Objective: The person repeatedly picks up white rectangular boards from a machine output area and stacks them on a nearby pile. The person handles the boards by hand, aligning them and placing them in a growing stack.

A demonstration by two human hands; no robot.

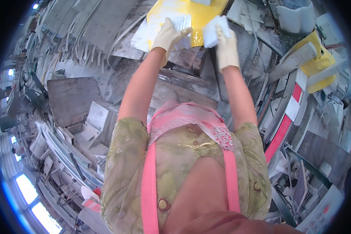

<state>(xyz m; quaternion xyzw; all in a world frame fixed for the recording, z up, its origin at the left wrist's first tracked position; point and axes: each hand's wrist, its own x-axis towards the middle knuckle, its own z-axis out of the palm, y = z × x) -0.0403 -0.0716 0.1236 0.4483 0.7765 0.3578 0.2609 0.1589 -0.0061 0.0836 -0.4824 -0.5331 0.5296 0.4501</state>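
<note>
Both my hands wear pale cream gloves and reach forward over a yellow sheet (212, 9) smeared with white and wet-looking patches. My left hand (165, 37) grips the near left corner of a pale block with ridged edges (182, 24), its thumb lying across the near side. Beside it, my right hand (227, 48) is closed on the right edge of a smooth white block (211, 32), held slightly tilted. The two blocks are close together with a strip of yellow between them. The undersides of both blocks are hidden.
Another white piece (201, 1) lies on the sheet's far part. Long grey slabs (93, 27) are stacked at the far left. A red-and-white striped rail (286, 121) runs along my right, near a yellow cloth (323, 64) and a white container (296, 17). A brown board (74, 100) leans at left.
</note>
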